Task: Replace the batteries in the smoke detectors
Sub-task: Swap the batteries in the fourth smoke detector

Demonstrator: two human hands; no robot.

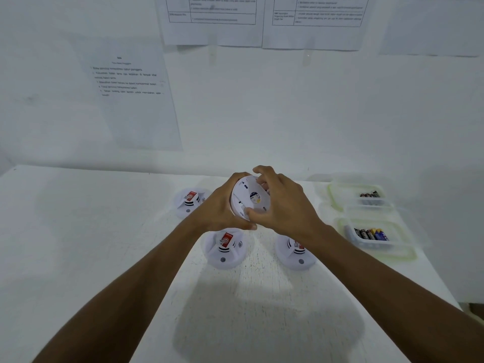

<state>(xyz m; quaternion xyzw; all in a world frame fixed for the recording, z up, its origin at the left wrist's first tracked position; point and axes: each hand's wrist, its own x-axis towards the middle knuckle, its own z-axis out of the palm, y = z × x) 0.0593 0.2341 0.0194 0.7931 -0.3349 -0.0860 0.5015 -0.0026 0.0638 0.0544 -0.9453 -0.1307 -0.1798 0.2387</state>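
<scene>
Smooth white plastic detector (248,199); rough matt tabletop (104,231); clear plastic tubs (372,247).

The left hand (222,206) and right hand (284,205) hide much of the rim of the held smoke detector (250,199); its label print is too small to read. At five o'clock from it, the right forearm (379,279) covers part of another detector (297,258). At twelve o'clock, wall sheets (212,30) run off the top edge, text blurred.
</scene>
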